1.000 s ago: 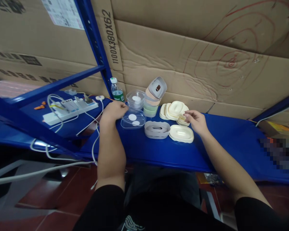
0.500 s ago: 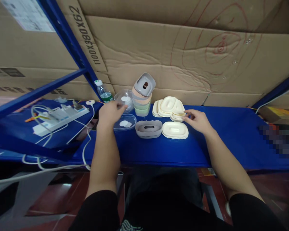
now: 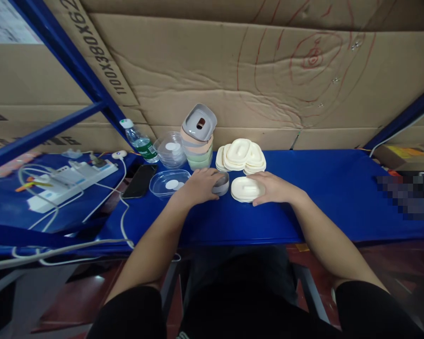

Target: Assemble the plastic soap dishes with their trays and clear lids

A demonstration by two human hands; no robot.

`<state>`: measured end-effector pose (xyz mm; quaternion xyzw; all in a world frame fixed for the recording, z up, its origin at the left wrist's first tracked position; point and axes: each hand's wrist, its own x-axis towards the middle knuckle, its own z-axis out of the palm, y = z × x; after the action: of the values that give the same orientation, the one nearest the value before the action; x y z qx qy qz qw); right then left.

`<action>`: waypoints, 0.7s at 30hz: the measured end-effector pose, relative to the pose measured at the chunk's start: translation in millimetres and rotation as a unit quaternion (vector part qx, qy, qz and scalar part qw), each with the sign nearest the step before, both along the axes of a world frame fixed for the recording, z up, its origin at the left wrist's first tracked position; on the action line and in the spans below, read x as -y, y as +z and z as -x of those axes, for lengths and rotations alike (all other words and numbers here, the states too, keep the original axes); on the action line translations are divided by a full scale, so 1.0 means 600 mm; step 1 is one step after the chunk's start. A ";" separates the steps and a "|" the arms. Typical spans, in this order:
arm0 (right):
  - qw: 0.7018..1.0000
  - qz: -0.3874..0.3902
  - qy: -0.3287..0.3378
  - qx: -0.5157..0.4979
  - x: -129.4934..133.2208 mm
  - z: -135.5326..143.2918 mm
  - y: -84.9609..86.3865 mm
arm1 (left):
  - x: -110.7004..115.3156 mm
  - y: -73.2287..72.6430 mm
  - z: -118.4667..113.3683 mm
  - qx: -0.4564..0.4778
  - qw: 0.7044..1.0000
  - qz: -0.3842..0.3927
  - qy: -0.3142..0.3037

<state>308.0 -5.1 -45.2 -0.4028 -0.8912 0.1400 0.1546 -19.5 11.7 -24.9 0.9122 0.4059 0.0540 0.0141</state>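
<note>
My left hand [image 3: 200, 185] is wrapped over the left part of a small grey plastic box [image 3: 224, 182], thumb at the front and fingers across the back. Most of that box is hidden beneath it. Beside it lies a short stack of cream oval lids [image 3: 246, 189], and my right hand [image 3: 276, 187] clasps its right end between thumb and fingers. Behind these are more cream lids [image 3: 239, 154] in overlapping piles. A tilted grey box [image 3: 199, 123] tops a stack of peach and green boxes [image 3: 200, 160]. Left of my left hand lies a clear plastic lid [image 3: 159, 182] with white discs.
Clear bowls [image 3: 169, 143] and a water bottle [image 3: 141, 143] stand at the back left. A phone [image 3: 140, 181], white cables and a power strip [image 3: 74, 186] lie farther left. A blue frame bar [image 3: 56, 120] crosses there. Cardboard [image 3: 205, 61] walls the back.
My left hand has come from the clear containers onto the grey box. My right hand has left the rear lids for the front stack. The view has shifted slightly, uncovering the phone.
</note>
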 end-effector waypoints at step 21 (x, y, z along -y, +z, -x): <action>0.983 0.123 0.101 -0.094 0.044 0.016 0.048 | -0.027 -0.004 0.011 0.157 0.987 -0.040 0.006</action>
<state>298.5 -31.2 -16.6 -0.3119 -0.8850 0.3001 0.1719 -26.3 28.1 -27.4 0.8899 0.4016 0.2126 0.0407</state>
